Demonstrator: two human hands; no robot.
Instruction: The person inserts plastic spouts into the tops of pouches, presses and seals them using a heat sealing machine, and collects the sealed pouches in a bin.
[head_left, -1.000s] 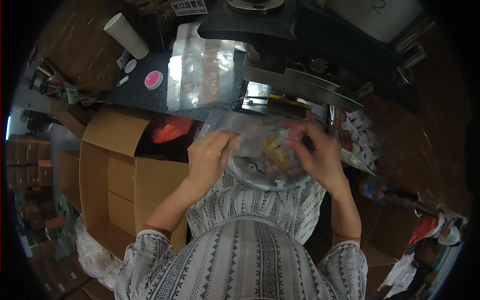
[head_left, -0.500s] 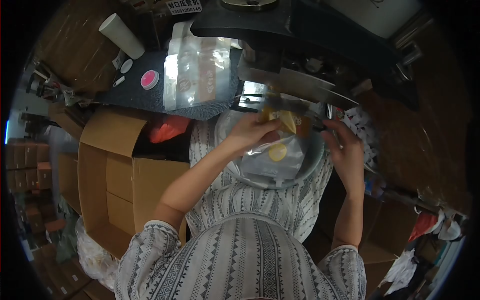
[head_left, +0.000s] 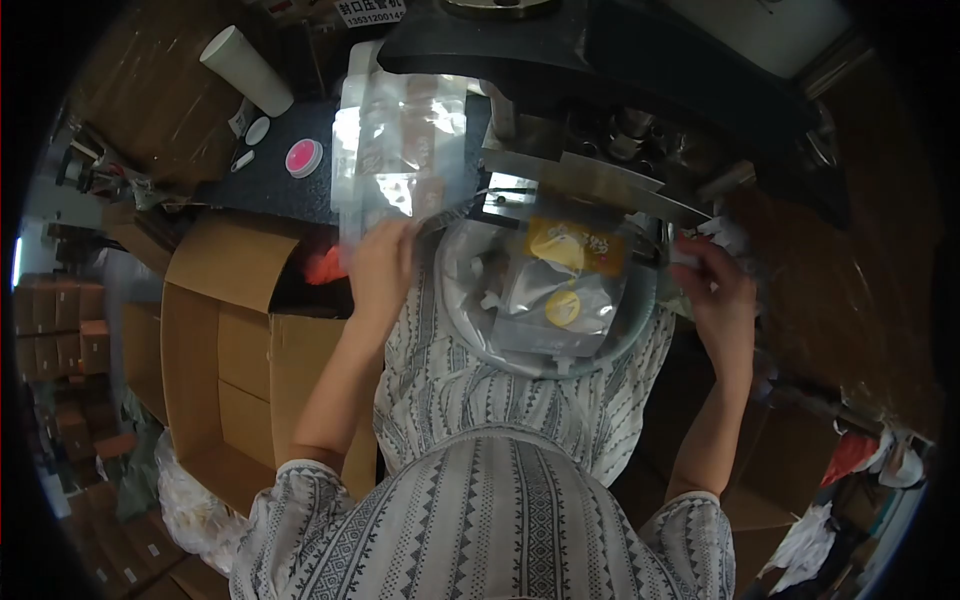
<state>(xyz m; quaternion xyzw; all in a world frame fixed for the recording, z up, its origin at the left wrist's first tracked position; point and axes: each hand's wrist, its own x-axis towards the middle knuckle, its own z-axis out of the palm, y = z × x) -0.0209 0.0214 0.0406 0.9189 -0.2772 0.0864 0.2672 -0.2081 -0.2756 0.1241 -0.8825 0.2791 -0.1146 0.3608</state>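
My left hand (head_left: 380,268) is at the lower edge of a stack of clear spouted pouches (head_left: 400,140); its fingertips are blurred and partly hidden. My right hand (head_left: 722,290) is raised to the right of the basin, thumb and fingers curled together. Whatever they may pinch is too small to make out. Between my hands, a clear pouch with yellow print (head_left: 560,290) lies over the round basin (head_left: 460,335) on my lap, its spout toward me. Just beyond its upper edge is the dark machine with a metal plate (head_left: 600,180). Neither hand touches this pouch.
An open cardboard box (head_left: 245,390) stands at my left. A pink-topped round tub (head_left: 303,158) and a white cup (head_left: 245,70) are on the dark cloth-covered surface. Small white pieces (head_left: 722,238) lie beyond my right hand. Red plastic (head_left: 325,265) shows beside the box.
My left hand has let go of the yellow-printed pouch and moved left to the pouch stack. The pouch stays over the basin. My right hand has shifted slightly right, its fingers curling in.
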